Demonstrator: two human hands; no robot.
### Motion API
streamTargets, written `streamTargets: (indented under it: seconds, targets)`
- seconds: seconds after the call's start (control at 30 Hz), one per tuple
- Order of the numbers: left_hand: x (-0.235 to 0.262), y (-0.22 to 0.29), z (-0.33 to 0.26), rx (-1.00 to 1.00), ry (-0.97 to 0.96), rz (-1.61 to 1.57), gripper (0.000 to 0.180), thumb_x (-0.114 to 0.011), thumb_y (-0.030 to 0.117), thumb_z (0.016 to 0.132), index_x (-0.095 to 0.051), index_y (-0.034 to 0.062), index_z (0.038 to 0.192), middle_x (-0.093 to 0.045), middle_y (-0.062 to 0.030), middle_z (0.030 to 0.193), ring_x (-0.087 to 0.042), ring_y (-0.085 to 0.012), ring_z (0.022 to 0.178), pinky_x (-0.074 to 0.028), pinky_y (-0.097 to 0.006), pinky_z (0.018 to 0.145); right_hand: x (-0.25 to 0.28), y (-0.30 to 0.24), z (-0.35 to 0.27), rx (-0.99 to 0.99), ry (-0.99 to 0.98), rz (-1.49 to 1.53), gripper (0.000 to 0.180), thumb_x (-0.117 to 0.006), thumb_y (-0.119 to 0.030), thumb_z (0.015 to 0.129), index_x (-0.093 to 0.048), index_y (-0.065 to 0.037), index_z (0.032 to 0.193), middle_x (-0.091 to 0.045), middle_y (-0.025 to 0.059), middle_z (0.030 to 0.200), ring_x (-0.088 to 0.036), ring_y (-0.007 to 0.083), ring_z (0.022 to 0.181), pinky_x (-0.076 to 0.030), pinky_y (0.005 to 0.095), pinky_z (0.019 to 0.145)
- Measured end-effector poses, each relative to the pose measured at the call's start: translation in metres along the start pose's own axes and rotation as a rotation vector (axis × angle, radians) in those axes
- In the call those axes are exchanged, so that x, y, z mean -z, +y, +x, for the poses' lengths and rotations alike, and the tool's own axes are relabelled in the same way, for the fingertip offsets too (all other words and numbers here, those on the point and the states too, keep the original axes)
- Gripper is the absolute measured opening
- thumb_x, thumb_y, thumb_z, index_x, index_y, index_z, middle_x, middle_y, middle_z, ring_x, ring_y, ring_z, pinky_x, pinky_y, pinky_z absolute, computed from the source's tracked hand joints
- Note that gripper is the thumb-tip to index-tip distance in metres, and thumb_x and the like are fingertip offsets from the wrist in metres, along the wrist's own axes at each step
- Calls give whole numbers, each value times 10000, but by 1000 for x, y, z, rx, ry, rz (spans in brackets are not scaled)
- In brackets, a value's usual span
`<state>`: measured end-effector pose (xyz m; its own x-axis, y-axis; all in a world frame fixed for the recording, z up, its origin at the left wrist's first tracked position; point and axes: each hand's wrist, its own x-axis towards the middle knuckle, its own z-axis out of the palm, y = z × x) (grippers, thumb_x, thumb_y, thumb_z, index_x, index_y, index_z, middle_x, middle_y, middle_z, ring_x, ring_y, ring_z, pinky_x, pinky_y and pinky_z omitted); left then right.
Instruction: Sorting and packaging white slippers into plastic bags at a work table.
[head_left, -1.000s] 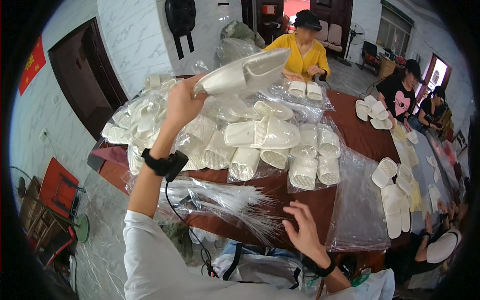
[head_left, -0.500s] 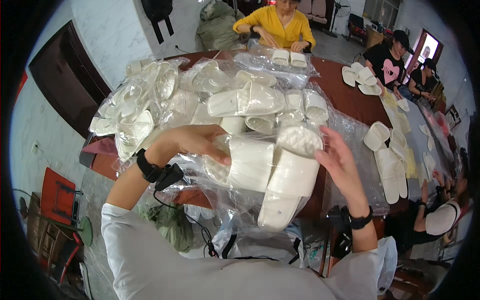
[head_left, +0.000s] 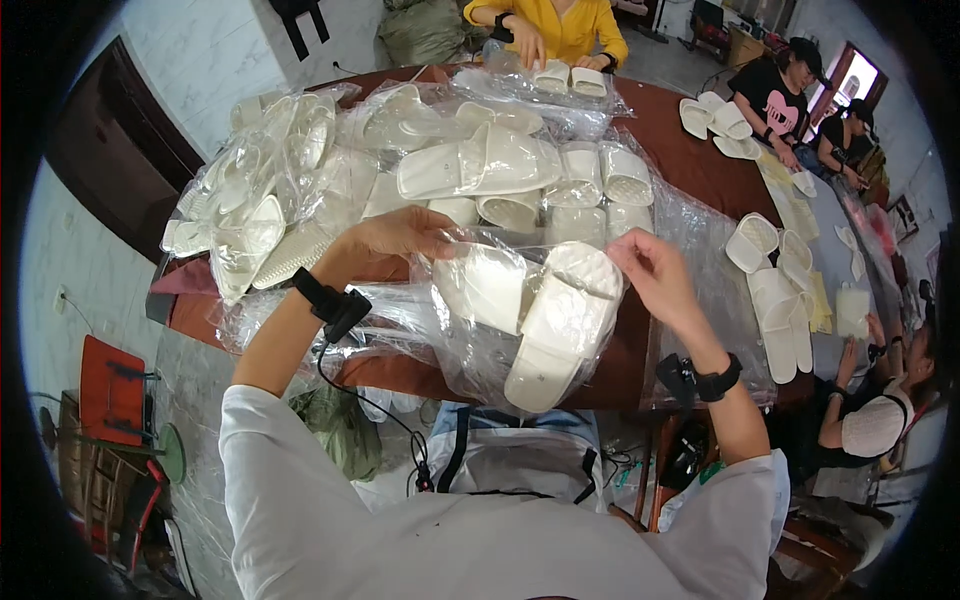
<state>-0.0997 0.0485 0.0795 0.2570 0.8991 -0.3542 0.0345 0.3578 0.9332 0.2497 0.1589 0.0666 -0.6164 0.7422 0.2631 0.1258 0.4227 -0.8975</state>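
Note:
A clear plastic bag (head_left: 455, 345) with a pair of white slippers (head_left: 565, 325) inside hangs over the near edge of the table. My left hand (head_left: 405, 232) pinches the upper left corner of this bag. At the opposite upper corner, the thumb and fingers of my right hand (head_left: 648, 272) are closed on the film. The slippers lie side by side and tilted, the right one lower. Just beyond my hands sits a heap of bagged white slippers (head_left: 480, 165), and flat clear film (head_left: 695, 300) lies beside my right hand.
Across the brown-covered table (head_left: 665, 130), a person in yellow (head_left: 570, 35) handles another pair of slippers. Loose slippers (head_left: 775, 300) lie at the right. Several people work along a grey table (head_left: 825, 235) there. A red chair (head_left: 112, 390) stands at the left.
My left hand has shifted from the left slipper to the bag's upper corner. My right fingers have closed on the opposite corner. The bagged slippers have moved slightly up in view.

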Motion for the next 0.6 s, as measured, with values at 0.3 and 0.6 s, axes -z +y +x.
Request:
streamTargets:
  seconds: [0.3,0.6]
  targets:
    - [-16,37,-25,-348,356,485,250,-693,276,872,-737,46,960,-688,-5,765,-567,-52,665,-462,-223,592,17,-45,19,220,82,47,148,-560,-135,956,-590,-9,884,-602,-17,812,-542,50,780,-440,201,719]
    - [-28,71,-45,-630,508,361,253,-667,270,889,-713,22,887,-684,-31,763,-588,-69,669,-464,-230,626,27,-80,28,278,240,94,187,-539,-186,972,-597,-17,915,-632,21,854,-576,79,831,-463,241,796]
